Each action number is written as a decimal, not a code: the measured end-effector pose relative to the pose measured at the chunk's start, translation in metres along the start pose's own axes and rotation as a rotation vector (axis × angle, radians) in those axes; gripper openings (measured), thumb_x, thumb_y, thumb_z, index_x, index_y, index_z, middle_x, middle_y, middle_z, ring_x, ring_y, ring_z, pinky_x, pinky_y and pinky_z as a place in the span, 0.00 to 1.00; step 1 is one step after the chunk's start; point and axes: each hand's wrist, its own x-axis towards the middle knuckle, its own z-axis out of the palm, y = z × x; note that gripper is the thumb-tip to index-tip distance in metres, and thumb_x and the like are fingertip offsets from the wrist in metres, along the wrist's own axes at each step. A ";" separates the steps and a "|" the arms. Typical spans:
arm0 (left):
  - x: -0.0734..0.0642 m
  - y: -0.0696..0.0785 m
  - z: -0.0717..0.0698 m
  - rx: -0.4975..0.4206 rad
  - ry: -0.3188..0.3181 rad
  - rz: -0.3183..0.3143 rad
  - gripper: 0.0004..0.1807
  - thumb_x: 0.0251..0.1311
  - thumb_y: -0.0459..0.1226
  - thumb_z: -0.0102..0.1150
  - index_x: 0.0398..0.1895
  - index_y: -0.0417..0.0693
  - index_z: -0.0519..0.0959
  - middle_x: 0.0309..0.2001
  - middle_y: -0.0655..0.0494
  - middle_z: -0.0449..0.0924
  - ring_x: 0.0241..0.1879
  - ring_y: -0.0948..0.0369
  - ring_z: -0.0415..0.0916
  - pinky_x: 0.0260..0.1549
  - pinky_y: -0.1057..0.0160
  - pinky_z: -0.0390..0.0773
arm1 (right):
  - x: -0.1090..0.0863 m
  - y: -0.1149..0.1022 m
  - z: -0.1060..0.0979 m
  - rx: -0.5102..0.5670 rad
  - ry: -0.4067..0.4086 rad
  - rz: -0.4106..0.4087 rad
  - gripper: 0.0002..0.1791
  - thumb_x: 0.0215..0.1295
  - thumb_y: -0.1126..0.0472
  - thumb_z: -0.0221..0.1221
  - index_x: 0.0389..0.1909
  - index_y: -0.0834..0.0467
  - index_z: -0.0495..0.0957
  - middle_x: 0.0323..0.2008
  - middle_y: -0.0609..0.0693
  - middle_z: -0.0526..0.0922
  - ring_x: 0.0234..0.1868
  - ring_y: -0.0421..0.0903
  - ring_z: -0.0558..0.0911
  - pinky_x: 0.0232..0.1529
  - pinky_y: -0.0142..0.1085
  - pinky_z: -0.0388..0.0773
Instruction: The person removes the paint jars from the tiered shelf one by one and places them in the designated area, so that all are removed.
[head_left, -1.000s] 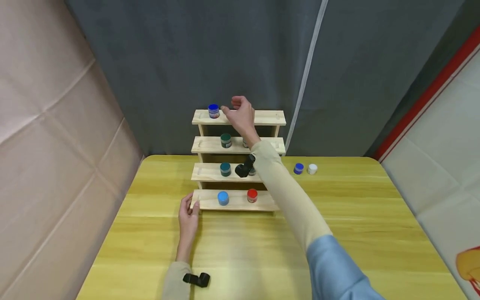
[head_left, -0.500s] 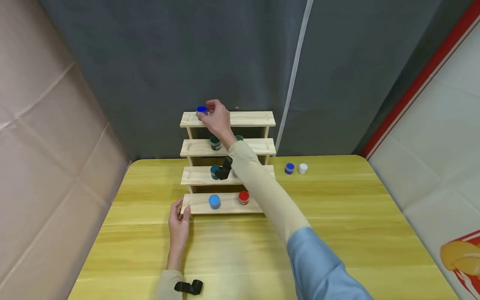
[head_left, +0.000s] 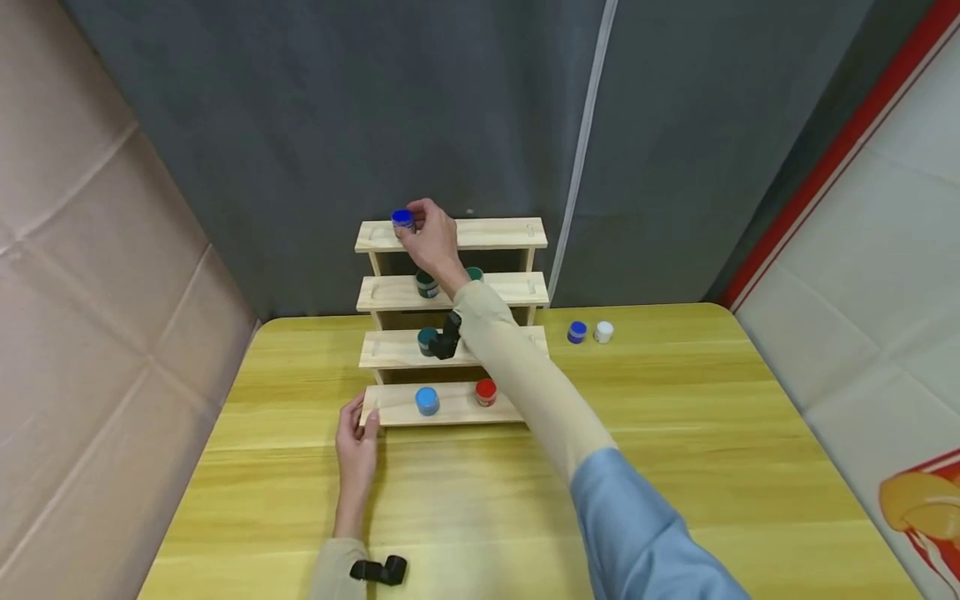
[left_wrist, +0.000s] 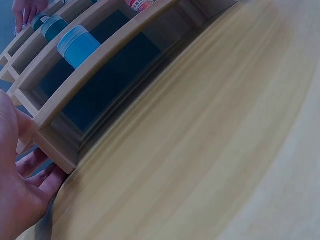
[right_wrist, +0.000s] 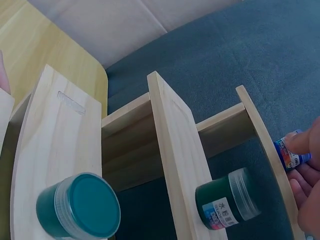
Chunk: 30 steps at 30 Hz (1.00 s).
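Observation:
A stepped wooden rack [head_left: 498, 235] with paint jars on its shelves stands at the back of the table. At the left end of its top shelf, my right hand [head_left: 437, 242] pinches a dark blue paint jar [head_left: 402, 217]; its label faces the right wrist camera [right_wrist: 290, 154]. My left hand [head_left: 356, 458] grips the left end of the bottom shelf, thumb at the front edge and fingers around the side. That shelf bears a light blue jar [head_left: 427, 402] and a red jar [head_left: 486, 392]. Teal [right_wrist: 90, 205] and dark green [right_wrist: 225, 199] jars sit on the middle shelves, partly behind my right arm.
On the table [head_left: 675, 417], right of the rack, a blue jar [head_left: 577, 332] and a white jar [head_left: 603, 332] stand side by side. A dark grey curtain [head_left: 300, 167] hangs close behind the rack. Pale sheets flank the table on both sides.
My right hand has moved left along the top shelf and taken hold of the dark blue jar. My left hand keeps its grip on the bottom shelf. The head view has shifted slightly.

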 end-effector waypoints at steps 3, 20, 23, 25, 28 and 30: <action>0.003 -0.005 0.000 0.001 -0.001 0.006 0.25 0.75 0.31 0.48 0.74 0.40 0.64 0.65 0.36 0.74 0.42 0.65 0.75 0.38 0.72 0.77 | -0.001 0.002 -0.003 0.018 0.009 0.015 0.20 0.69 0.60 0.64 0.59 0.61 0.75 0.54 0.54 0.83 0.54 0.46 0.81 0.57 0.32 0.77; 0.001 0.001 -0.001 -0.018 0.004 0.015 0.25 0.75 0.30 0.48 0.73 0.40 0.64 0.63 0.36 0.76 0.38 0.59 0.76 0.35 0.70 0.77 | -0.001 0.026 -0.037 0.065 0.158 0.034 0.20 0.69 0.60 0.64 0.58 0.61 0.76 0.54 0.54 0.83 0.54 0.47 0.81 0.59 0.34 0.78; -0.002 0.012 0.000 -0.025 0.006 0.016 0.25 0.73 0.28 0.48 0.72 0.37 0.65 0.61 0.35 0.76 0.37 0.58 0.76 0.35 0.69 0.78 | -0.001 0.030 -0.045 0.068 0.174 0.032 0.20 0.68 0.60 0.64 0.58 0.61 0.76 0.55 0.55 0.83 0.55 0.48 0.81 0.59 0.35 0.77; -0.003 0.015 0.000 -0.028 0.007 0.020 0.25 0.73 0.27 0.48 0.72 0.35 0.65 0.60 0.33 0.77 0.36 0.57 0.77 0.35 0.68 0.78 | -0.002 0.033 -0.050 0.070 0.182 0.038 0.20 0.68 0.61 0.65 0.58 0.61 0.76 0.55 0.55 0.83 0.55 0.48 0.81 0.59 0.35 0.77; -0.001 0.011 0.000 -0.032 0.016 0.017 0.25 0.73 0.28 0.49 0.72 0.37 0.65 0.58 0.35 0.78 0.35 0.59 0.76 0.34 0.69 0.77 | -0.003 0.037 -0.056 0.064 0.198 0.046 0.20 0.68 0.61 0.65 0.59 0.61 0.76 0.55 0.55 0.83 0.55 0.48 0.82 0.59 0.35 0.77; 0.002 0.003 0.001 -0.033 0.023 0.018 0.25 0.74 0.29 0.48 0.72 0.39 0.65 0.58 0.36 0.78 0.35 0.60 0.75 0.33 0.70 0.76 | -0.003 0.040 -0.061 0.057 0.210 0.047 0.20 0.68 0.62 0.65 0.59 0.61 0.76 0.55 0.55 0.83 0.55 0.48 0.82 0.60 0.36 0.77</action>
